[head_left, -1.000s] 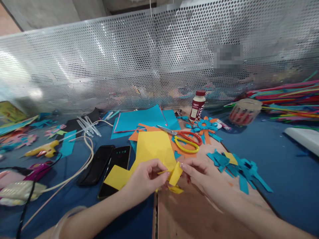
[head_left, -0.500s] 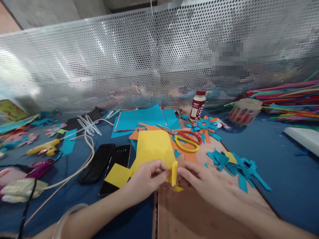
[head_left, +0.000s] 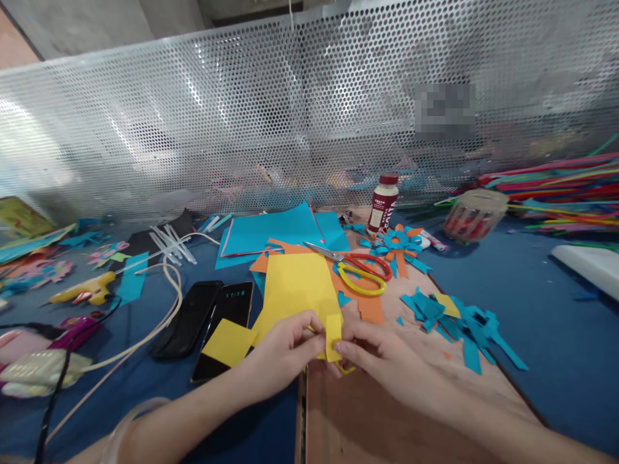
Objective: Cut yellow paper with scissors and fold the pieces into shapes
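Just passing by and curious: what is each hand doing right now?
Left hand: closed, pinching the yellow paper piece.
Right hand: closed, pinching the same piece.

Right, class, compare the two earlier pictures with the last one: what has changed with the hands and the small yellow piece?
The small yellow piece turned from slanted, then edge-on, to flat toward the camera. The right hand slid left toward the left hand, and both kept their grip on it. The scissors, the lit phone and the bottle stayed put.
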Demonstrator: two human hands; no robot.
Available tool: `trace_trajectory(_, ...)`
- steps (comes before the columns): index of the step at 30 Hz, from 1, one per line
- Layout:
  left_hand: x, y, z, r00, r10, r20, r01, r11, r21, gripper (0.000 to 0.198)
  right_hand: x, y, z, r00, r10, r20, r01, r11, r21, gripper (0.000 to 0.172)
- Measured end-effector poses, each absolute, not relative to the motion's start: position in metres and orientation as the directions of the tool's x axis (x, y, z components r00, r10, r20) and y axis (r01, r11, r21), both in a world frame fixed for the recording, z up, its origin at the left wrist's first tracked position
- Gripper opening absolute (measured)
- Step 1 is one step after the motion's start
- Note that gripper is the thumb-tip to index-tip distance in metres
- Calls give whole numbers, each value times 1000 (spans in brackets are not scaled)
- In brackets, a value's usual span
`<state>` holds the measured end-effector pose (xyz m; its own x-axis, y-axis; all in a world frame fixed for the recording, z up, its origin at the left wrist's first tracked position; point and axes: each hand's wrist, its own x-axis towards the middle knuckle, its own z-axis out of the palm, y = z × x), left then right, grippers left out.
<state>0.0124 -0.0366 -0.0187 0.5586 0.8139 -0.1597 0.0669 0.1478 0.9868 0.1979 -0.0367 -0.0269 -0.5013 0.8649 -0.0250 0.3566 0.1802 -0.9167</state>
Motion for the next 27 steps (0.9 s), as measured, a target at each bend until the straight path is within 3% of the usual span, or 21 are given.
trace_trajectory(10, 10, -35, -25, 485, 863, -143, 66, 127, 990, 15, 195, -41, -28, -410, 912, 16, 433, 210, -877, 19)
trace_trajectory(14, 12, -34, -28, 479, 862, -165, 48, 162, 986, 15, 189, -48, -36, -309, 942, 128, 441, 261, -859, 49)
trace_trajectory(19, 15, -35, -27, 506, 840, -194, -4, 228, 974, 19, 189, -53, -36, -302, 923, 237, 399, 349, -848, 33)
trace_trajectory(27, 15, -32, -25, 513, 847, -139, 74, 118, 990, 18, 193, -45, -30, -276, 960, 48, 240, 118, -964, 27)
